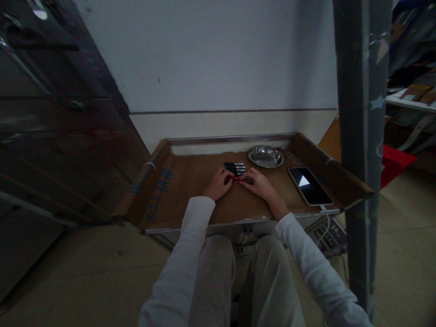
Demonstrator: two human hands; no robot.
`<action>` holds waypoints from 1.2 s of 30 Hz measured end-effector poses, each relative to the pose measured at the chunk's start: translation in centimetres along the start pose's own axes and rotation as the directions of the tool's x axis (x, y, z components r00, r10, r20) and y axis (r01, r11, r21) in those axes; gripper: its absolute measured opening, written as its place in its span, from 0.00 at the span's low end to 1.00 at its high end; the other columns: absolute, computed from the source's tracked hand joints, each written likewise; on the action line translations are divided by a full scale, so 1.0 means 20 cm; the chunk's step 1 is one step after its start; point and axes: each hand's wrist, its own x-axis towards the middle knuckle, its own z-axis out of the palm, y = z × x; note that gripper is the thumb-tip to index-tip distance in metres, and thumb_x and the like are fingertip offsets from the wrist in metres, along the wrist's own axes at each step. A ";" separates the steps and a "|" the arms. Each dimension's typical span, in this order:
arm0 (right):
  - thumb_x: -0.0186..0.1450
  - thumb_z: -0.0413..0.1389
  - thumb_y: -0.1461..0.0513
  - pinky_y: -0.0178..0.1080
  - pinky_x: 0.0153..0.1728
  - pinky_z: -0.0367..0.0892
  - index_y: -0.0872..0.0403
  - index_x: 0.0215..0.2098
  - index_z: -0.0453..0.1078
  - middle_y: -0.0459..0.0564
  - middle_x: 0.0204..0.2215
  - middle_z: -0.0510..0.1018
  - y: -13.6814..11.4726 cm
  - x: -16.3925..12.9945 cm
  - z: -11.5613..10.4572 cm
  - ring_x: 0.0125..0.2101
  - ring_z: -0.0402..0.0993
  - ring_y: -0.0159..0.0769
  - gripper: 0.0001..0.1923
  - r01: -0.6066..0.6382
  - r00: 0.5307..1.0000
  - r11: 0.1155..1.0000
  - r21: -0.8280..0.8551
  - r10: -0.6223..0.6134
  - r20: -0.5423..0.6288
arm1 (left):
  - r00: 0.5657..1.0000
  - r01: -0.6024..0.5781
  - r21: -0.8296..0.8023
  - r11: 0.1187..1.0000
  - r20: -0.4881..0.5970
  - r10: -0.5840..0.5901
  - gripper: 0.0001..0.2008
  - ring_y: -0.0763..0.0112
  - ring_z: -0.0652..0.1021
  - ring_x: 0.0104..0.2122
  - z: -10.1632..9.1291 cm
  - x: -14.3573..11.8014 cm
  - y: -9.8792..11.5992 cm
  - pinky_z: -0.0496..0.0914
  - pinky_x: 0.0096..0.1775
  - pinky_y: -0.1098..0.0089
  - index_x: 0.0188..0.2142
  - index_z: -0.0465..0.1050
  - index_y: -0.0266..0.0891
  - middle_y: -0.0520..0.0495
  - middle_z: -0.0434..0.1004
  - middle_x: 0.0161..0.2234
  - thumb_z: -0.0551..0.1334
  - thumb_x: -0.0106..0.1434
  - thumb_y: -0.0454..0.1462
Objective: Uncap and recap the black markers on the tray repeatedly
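Between my two hands, low over the cardboard-lined table, lies a slim red pen-like marker (236,179). The fingers of my left hand (218,183) pinch its left end. My right hand (259,184) is closed on its right end, with the fingertips bent inward. Just beyond my fingers a row of several black markers (235,166) lies side by side on the cardboard, pointing left to right. My fingers hide part of the nearest ones.
A round metal dish (265,156) stands at the back right. A phone (309,186) with a white cable (327,222) lies at the right. Raised cardboard sides (340,175) flank the table (190,204); a grey post (361,136) rises at right, a wall (218,59) behind.
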 end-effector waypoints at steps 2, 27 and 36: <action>0.63 0.54 0.58 0.36 0.39 0.64 0.53 0.34 0.72 0.49 0.34 0.69 0.00 0.00 -0.01 0.36 0.68 0.34 0.08 -0.003 1.000 1.000 -0.015 0.003 0.003 | 1.000 -0.021 0.009 1.000 -0.008 0.021 0.08 0.67 0.71 0.43 -0.01 0.00 0.02 0.67 0.47 0.65 0.40 0.70 0.40 0.47 0.65 0.39 0.58 0.60 0.33; 0.65 0.47 0.63 0.36 0.37 0.63 0.54 0.41 0.67 0.50 0.35 0.72 0.03 0.00 0.00 0.34 0.69 0.35 0.09 -0.053 0.997 0.996 -0.065 0.049 -0.060 | 0.999 0.016 0.049 0.999 0.032 -0.018 0.04 0.68 0.70 0.39 -0.02 0.00 0.03 0.67 0.44 0.66 0.35 0.63 0.39 0.48 0.63 0.37 0.56 0.60 0.31; 0.64 0.43 0.66 0.41 0.40 0.64 0.56 0.43 0.62 0.57 0.40 0.74 0.07 -0.01 0.03 0.39 0.71 0.41 0.11 -0.195 0.974 0.969 -0.152 0.174 -0.143 | 0.955 0.236 0.113 0.965 -0.212 -0.209 0.05 0.64 0.70 0.42 -0.02 0.00 -0.01 0.65 0.47 0.61 0.36 0.63 0.39 0.44 0.65 0.39 0.54 0.60 0.29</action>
